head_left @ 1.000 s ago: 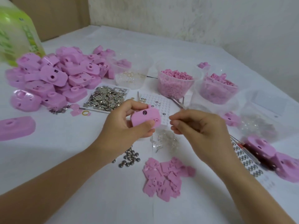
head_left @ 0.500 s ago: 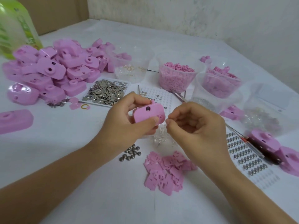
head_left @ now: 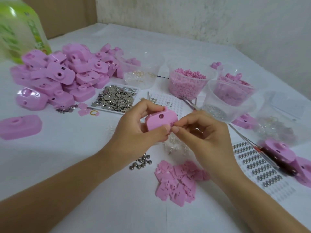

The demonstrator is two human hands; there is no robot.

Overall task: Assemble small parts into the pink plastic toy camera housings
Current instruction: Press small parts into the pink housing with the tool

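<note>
- the left hand (head_left: 134, 130) grips one pink housing (head_left: 159, 122) and holds it clear of the white table (head_left: 67, 157), over the middle of the work area. its thumb lies on the near face and its fingers curl over the top edge.
- the housing's flat face, with a small dark round window, is turned up toward the camera.
- the right hand (head_left: 207, 135) has its fingers curled. thumb and forefinger pinch at the housing's lower right corner, touching the left thumb tip. whether a small part sits between them cannot be told.
- a heap of clear parts (head_left: 175, 145) lies on the table directly under both hands.
- steel balls (head_left: 143, 163) and a pile of flat pink plates (head_left: 178, 180) lie just in front of the hands.
- a large pile of housings (head_left: 64, 76) sits at far left, with a single housing (head_left: 20, 126) apart from it near the left edge.
- a tray of metal pieces (head_left: 116, 98) lies beside the pile.
- behind the hands stand a clear cup with rings (head_left: 141, 74) and a cup of pink bits (head_left: 188, 81).
- tweezers (head_left: 190, 102) lie between that cup and the hands.
- a sheet of ring parts (head_left: 255, 165) lies at the right.
</note>
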